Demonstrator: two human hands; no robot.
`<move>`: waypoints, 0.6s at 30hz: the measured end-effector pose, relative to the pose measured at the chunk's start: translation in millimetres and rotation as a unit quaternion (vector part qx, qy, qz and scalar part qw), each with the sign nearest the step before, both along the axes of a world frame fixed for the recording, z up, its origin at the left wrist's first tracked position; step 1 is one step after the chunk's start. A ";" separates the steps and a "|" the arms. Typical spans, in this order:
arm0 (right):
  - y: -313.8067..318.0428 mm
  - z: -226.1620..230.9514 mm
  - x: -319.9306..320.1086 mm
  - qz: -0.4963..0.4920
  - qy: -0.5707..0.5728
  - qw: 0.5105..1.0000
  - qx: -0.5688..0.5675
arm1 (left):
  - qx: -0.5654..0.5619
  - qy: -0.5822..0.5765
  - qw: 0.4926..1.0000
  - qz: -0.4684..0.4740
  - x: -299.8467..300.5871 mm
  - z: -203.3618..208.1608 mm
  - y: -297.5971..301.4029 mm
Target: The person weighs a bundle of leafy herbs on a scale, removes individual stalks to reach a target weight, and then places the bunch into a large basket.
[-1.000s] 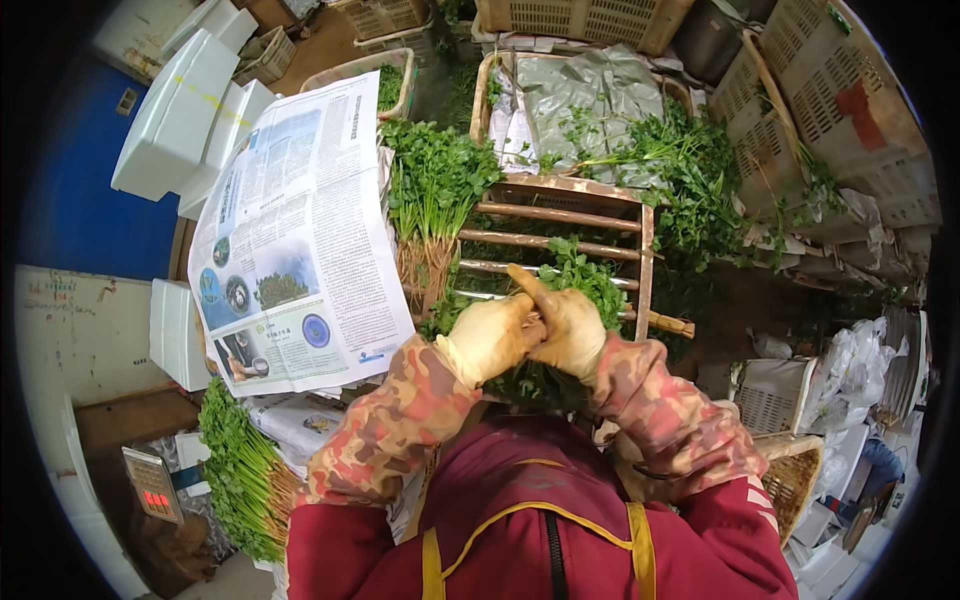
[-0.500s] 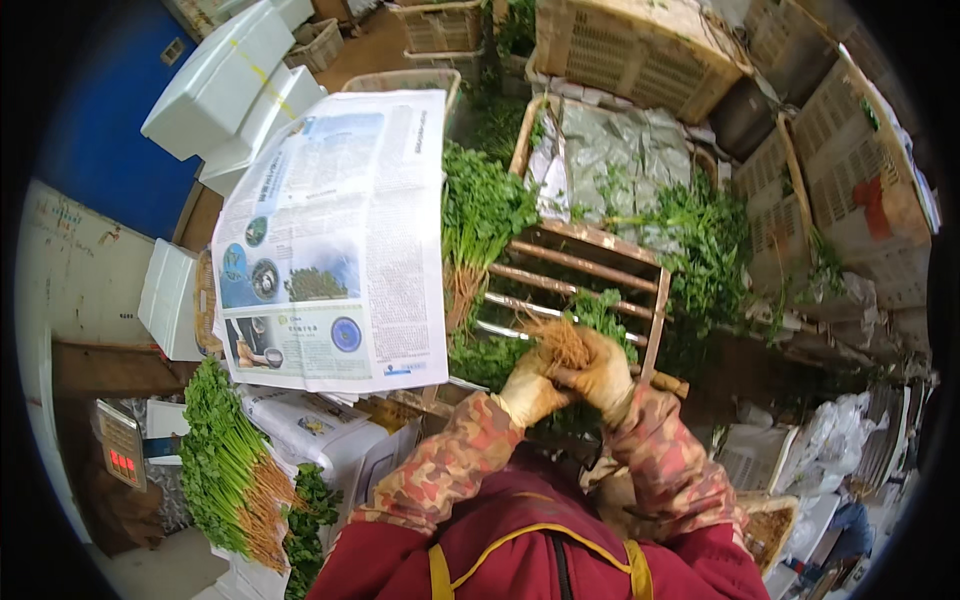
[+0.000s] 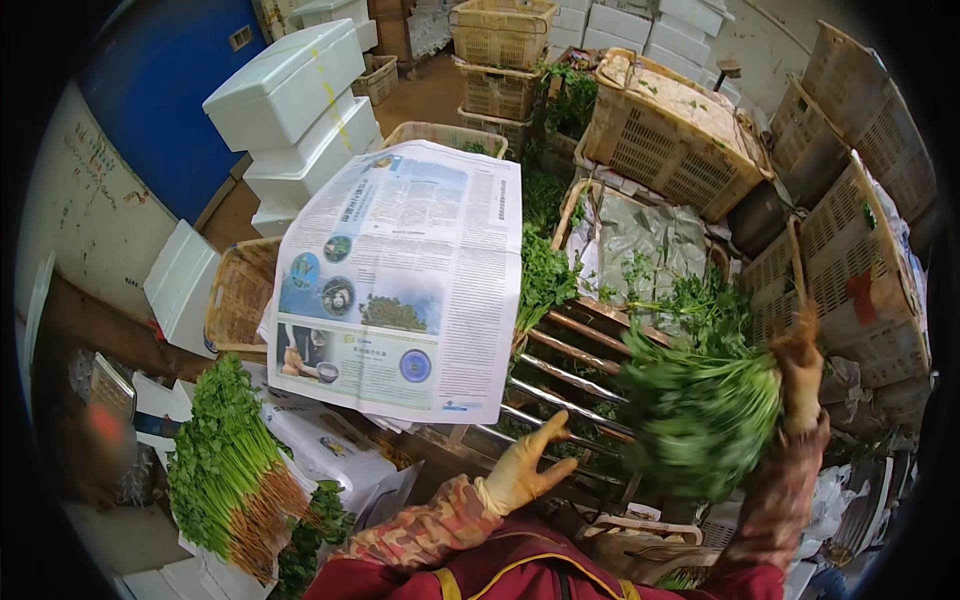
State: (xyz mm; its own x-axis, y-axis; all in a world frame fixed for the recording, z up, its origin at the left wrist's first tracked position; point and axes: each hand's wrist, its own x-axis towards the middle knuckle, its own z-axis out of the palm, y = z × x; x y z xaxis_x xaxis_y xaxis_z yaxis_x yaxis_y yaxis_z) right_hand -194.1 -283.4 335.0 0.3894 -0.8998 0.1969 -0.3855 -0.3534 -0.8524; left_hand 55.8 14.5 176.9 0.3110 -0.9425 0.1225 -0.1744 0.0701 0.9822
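Note:
My right hand [image 3: 802, 388], in a yellowish glove, grips a bunch of leafy greens [image 3: 700, 415] by its brown root end at the right. The leaves and green stems hang leftward, blurred by motion, and look like coriander. Gloved too, my left hand [image 3: 527, 466] is empty, fingers spread, in front of a barred metal rack [image 3: 565, 388]. Printed newspaper sheets [image 3: 410, 300] lie to its upper left. More greens [image 3: 540, 285] show beside the paper's right edge. At the lower left rests a pile of rooted greens [image 3: 225, 450], stems side by side.
White foam boxes [image 3: 285, 85] are stacked at the back left. A crate [image 3: 640, 235] lined with greyish plastic stands beyond the rack. Large plastic crates [image 3: 670, 130] rise behind it and at the right. A wicker-like basket [image 3: 235, 300] sits left of the newspaper.
Both hands were together over a root clump in front of the rack. My right hand has swung right with the bunch, now lifted into view; my left hand has let go and opened.

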 end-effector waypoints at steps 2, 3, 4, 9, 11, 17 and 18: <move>-51.2 -38.5 -62.9 -0.057 0.128 0.985 -0.099 | 0.022 0.008 0.998 -0.051 -1.9 -11.3 17.5; -33.2 -38.9 -56.2 -0.049 0.130 0.974 -0.181 | 0.070 0.005 0.994 -0.089 -3.3 -16.7 27.3; -15.0 -33.5 -40.1 -0.042 0.134 0.953 -0.267 | 0.093 0.042 0.991 -0.085 -6.9 -32.1 41.6; -54.5 2.3 -108.0 -0.038 0.261 0.958 -0.111 | 0.036 -0.007 0.998 -0.054 -6.9 -50.1 73.9; -91.9 -46.5 -159.4 -0.001 0.270 0.861 -0.431 | 0.051 -0.016 0.997 -0.058 1.4 -35.2 88.2; -114.1 -29.2 -149.6 -0.172 0.143 0.958 -0.180 | 0.083 0.046 0.995 -0.022 -12.7 -48.5 136.5; -132.6 -47.7 -136.7 -0.119 0.120 0.965 -0.200 | 0.100 0.105 0.989 -0.027 -16.5 -45.2 153.0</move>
